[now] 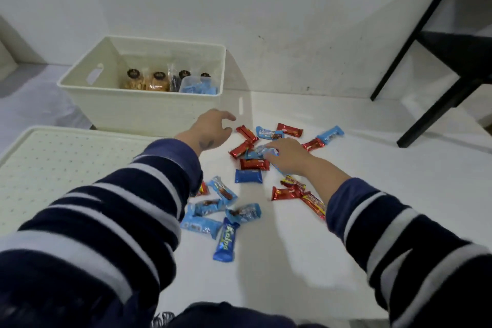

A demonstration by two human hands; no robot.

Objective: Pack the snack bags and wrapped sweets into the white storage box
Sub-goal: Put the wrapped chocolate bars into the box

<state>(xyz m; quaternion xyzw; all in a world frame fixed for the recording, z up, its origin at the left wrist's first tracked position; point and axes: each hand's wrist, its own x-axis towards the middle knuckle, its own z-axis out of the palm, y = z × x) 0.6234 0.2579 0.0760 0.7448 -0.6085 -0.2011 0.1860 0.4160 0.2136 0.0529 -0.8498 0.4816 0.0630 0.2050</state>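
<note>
— What are the hands doing?
— The right hand (286, 156) lies on a blue sweet (262, 152) in the pile, fingers curled on it. The left hand (213, 129) hangs open by the white box (143, 112), holding nothing.
— Where are the sweets?
— Red and blue ones lie all over the white tabletop (292, 261). Snack bags (157, 80) sit in the box. The lid (53, 168) lies beside it.

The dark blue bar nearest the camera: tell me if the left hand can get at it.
Probably yes. The dark blue bar lies uncovered, though the left hand must pull back from beside the white storage box.
</note>
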